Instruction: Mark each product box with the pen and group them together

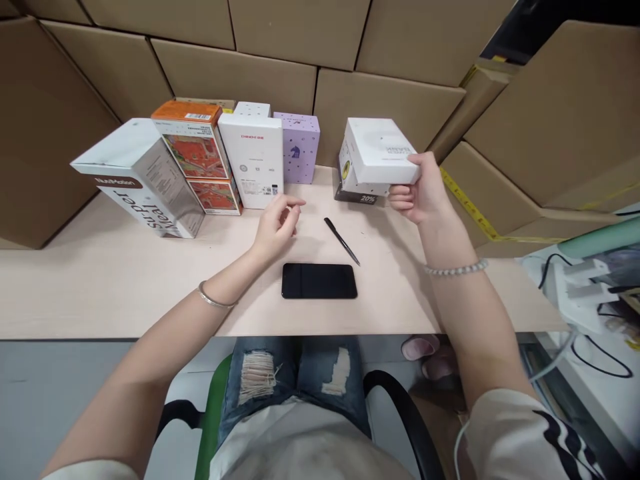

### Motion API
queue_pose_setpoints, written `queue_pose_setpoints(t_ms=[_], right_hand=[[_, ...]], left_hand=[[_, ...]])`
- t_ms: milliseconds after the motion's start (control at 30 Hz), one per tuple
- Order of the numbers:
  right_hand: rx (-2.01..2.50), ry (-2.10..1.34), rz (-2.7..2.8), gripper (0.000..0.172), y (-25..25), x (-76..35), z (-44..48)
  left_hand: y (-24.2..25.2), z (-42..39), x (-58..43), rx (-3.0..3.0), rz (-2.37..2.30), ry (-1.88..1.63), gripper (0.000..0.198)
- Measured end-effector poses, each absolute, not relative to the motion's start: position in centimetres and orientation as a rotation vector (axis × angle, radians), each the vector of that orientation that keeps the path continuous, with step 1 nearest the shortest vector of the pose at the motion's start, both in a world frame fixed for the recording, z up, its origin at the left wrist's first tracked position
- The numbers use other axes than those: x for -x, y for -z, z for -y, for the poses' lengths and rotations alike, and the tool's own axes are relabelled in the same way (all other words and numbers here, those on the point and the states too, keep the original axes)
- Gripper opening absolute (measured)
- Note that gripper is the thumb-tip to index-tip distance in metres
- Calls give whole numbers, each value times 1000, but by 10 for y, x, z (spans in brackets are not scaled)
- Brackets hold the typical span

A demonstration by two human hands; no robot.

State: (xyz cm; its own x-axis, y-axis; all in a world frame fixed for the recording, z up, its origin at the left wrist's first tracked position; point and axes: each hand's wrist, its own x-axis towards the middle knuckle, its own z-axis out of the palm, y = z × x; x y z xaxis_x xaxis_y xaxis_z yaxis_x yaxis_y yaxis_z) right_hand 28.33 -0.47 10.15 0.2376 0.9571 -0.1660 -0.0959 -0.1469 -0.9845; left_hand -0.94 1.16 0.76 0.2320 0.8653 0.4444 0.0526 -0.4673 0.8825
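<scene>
My right hand [419,190] is closed on the near right corner of a flat white power bank box [379,155]. That box is at the top of a small stack, above a white patterned box [349,167] and a dark box marked 20% [361,196]. Whether it touches the box beneath I cannot tell. My left hand [278,223] hovers at or rests on the table with loosely bent fingers, index finger and thumb apart, holding nothing. Just behind it stands an upright white box [256,160]. A black pen [342,241] and a black phone [319,281] lie between my forearms.
Left of centre stand a Super Meal carton [145,177], two stacked orange boxes [197,157] and a purple box [301,148]. Brown cardboard boxes [240,73] wall in the table [100,287]. Chargers and cables [580,287] sit at the right.
</scene>
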Motion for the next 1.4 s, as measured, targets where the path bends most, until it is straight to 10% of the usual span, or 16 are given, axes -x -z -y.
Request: queue_pose_setpoints(t_ms=[233, 1033, 1233, 1400], right_hand=[[1300, -950, 517, 28, -88, -270, -23], [1437, -1186, 835, 69, -86, -260, -18], [1356, -892, 1448, 28, -73, -188, -26], [1439, -845, 1568, 80, -48, -131, -74]], left_hand=[[6, -23, 12, -1974, -766, -1421, 17], [7, -18, 5, -1895, -807, -1265, 19], [10, -20, 3, -1875, -827, -1191, 21], [14, -24, 3, -1997, -768, -953, 25]])
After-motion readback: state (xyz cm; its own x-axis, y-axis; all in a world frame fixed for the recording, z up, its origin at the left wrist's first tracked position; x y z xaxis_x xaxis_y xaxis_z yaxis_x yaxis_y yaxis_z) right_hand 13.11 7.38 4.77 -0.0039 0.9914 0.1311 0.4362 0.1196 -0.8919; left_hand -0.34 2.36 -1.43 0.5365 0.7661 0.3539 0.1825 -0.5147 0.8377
